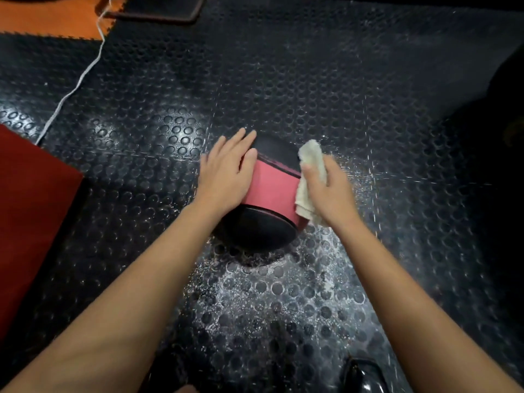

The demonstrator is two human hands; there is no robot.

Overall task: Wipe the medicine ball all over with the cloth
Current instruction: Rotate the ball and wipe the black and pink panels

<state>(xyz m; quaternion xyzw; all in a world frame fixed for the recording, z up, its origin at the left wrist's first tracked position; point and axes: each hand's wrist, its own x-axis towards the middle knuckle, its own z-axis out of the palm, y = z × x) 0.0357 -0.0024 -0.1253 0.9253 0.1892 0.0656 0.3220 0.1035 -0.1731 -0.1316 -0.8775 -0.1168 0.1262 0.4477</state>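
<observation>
The medicine ball (269, 191), pink-banded and black, sits on the studded floor mat (283, 80) between 2 hands. The left hand (226, 171) lies flat, fingers (249, 140) straight on its left side. The right hand (329, 191) presses the cloth (310, 157) against its right side, thumb pinning the cloth.

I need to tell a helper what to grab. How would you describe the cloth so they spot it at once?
Start from the black studded floor mat and find the pink-banded medicine ball at its middle. The cloth is pressed on the ball's right side under the right hand. It is the only pale, fluffy thing there.
</observation>
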